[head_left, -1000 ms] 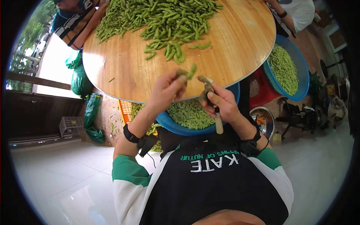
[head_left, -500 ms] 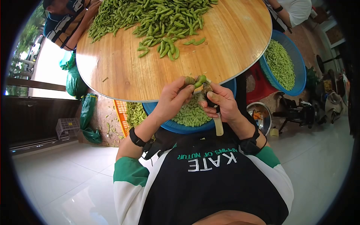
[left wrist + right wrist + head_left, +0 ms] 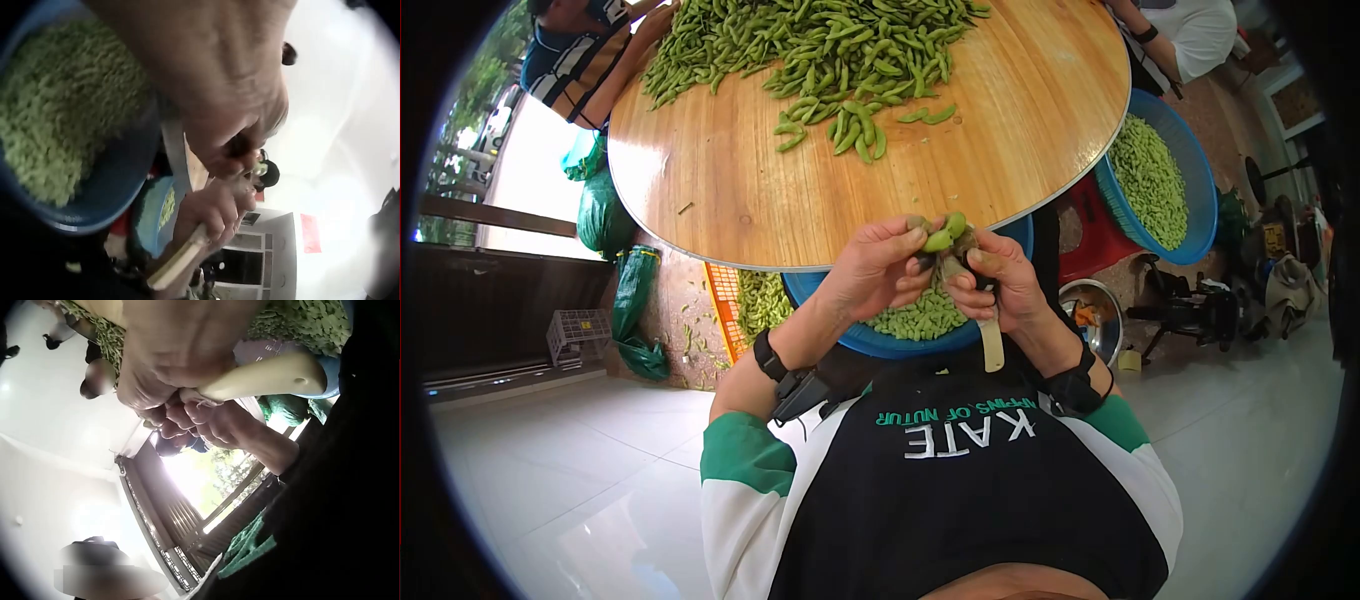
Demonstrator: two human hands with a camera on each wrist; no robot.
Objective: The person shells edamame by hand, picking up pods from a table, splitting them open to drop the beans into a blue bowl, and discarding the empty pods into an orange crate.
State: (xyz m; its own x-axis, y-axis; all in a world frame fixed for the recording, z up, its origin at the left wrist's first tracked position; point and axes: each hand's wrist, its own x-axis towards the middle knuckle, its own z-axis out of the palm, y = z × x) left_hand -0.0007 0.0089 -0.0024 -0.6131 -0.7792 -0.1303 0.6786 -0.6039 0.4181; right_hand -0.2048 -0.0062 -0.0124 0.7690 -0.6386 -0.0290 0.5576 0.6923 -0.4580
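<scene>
In the head view my left hand [image 3: 875, 268] pinches a green edamame pod [image 3: 938, 241] between thumb and fingers, over the table's near edge. My right hand [image 3: 1006, 280] meets it there, its fingertips right at the pod. It grips a tool by its cream handle [image 3: 993, 346], which points down toward my body. The right wrist view shows the handle [image 3: 272, 378] with a small hole at its end; the tool's working end is hidden by the fingers. Below both hands a blue basin [image 3: 880, 347] holds shelled green beans [image 3: 915, 318].
A heap of edamame pods [image 3: 820, 50] covers the far part of the round wooden table [image 3: 1020, 110]. Another blue basin [image 3: 1203, 190] of beans stands at right, near a metal bowl [image 3: 1108, 310]. An orange crate [image 3: 723, 300] is at left. Other people sit across the table.
My left hand has brought the pod rightward and down until it meets my right hand. The right hand keeps its grip on the cream handle.
</scene>
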